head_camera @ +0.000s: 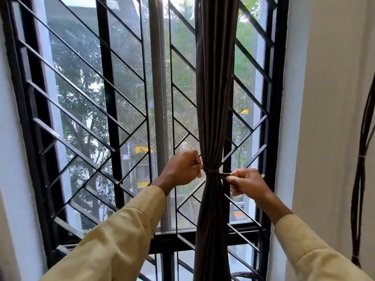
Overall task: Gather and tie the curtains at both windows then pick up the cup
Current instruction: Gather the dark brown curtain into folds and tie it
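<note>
Fig. Fingertips of L hand [182, 169] & R hand [248, 182] were clamped, each pinching one end of the tie [212, 172], stretched sideways round the gathered curtain [215, 98], which hung right of centre before the window grille [85, 102]. Risk (judged): an end slipping from a pinch, or uneven pull, would slacken the knot & spill folds. Cup: not in view. No legible writing.

Both arms in long sleeves of plain khaki-tan cloth, softly creased. Left sleeve [121, 230]: fold line across the forearm, cuff reaching the wrist. Right sleeve [316, 250]: cuff edge ending partway up the forearm. Left hand [182, 169] and right hand [247, 183] bare
</note>
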